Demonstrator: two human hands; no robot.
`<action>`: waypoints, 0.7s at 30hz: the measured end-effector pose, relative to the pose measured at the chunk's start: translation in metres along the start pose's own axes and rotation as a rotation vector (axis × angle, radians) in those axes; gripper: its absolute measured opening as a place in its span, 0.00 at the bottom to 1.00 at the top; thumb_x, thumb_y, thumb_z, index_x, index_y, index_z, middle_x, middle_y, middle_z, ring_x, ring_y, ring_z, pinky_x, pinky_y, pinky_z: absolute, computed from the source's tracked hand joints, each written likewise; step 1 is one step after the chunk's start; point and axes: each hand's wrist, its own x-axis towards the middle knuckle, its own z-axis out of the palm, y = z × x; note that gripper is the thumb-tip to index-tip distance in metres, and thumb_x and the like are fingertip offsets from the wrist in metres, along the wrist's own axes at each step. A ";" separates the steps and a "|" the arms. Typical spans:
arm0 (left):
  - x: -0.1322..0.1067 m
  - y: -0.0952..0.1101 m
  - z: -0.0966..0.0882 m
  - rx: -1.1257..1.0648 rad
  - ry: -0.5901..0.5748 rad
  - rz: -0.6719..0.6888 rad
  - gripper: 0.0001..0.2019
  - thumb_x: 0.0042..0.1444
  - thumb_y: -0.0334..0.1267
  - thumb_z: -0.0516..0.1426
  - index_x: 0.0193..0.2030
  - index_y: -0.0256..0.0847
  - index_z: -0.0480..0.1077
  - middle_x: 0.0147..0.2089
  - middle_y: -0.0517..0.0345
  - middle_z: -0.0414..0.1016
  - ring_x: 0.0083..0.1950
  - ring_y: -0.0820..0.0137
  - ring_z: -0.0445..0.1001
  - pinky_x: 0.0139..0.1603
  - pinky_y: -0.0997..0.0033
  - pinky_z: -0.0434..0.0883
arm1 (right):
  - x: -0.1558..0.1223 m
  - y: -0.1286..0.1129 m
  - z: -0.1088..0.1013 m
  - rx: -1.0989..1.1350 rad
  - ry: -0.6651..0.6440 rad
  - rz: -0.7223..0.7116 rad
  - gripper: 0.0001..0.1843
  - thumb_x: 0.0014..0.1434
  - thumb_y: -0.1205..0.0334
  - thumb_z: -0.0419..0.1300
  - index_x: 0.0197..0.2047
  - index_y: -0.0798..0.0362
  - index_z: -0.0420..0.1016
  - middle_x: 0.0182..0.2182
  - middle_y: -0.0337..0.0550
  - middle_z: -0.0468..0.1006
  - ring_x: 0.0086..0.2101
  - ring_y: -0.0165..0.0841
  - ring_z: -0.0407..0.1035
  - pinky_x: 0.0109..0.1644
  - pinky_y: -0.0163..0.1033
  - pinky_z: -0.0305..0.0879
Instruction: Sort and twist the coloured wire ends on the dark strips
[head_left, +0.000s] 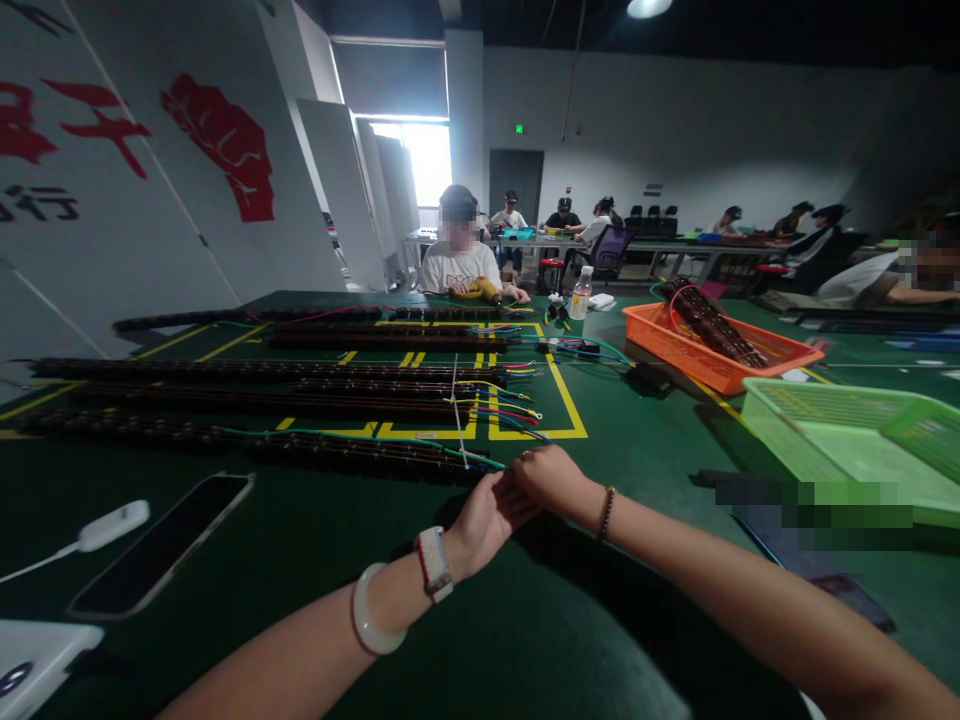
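Green cloth, marked with yellow lines, covers the worktop (637, 450), and about six long black strips (262, 372) lie across it in rows, most with a small bunch of coloured wires (517, 412) at the right end. Both of the person's hands meet at the right end of the nearest strip (337, 450), which lies closest to the near edge. The left hand (487, 515) reaches in from below with its fingers drawn together at the strip's end, and the right hand (551, 480) curls over from the right, touching it. The fingertips hide each other, so I cannot tell whether either grip is pinching a wire. The left wrist wears two things, a white bangle (371, 620) and a watch (433, 562); the right wears one bead bracelet (606, 512). There are two baskets to the right: an orange basket (675, 355) holding more black strips and a green basket (787, 395) nearer. To the left lie one phone (161, 545) and one white dongle (112, 525) on a cable. One bottle (579, 295) stands at the far end beside one seated person (459, 262).
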 end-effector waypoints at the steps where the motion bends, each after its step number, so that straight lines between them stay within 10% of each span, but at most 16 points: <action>1: 0.000 0.000 0.000 -0.038 0.039 0.027 0.12 0.60 0.36 0.47 0.33 0.36 0.69 0.35 0.51 0.75 0.42 0.68 0.73 0.52 0.64 0.66 | 0.001 -0.005 0.002 -0.018 0.020 -0.018 0.09 0.58 0.70 0.52 0.33 0.58 0.75 0.29 0.52 0.77 0.29 0.37 0.71 0.32 0.37 0.60; 13: 0.013 -0.003 -0.006 -0.115 0.210 0.193 0.05 0.59 0.33 0.53 0.35 0.37 0.69 0.35 0.57 0.74 0.35 0.76 0.72 0.39 0.76 0.69 | -0.010 -0.027 0.015 -0.143 0.311 -0.095 0.18 0.63 0.63 0.50 0.54 0.62 0.66 0.45 0.54 0.73 0.43 0.39 0.66 0.48 0.44 0.60; 21: 0.013 0.001 -0.011 -0.036 0.068 0.171 0.10 0.59 0.37 0.53 0.36 0.33 0.73 0.38 0.50 0.76 0.41 0.68 0.74 0.49 0.67 0.68 | -0.023 -0.004 -0.039 -0.005 0.161 0.090 0.11 0.62 0.58 0.54 0.34 0.55 0.73 0.31 0.46 0.75 0.34 0.35 0.69 0.38 0.39 0.59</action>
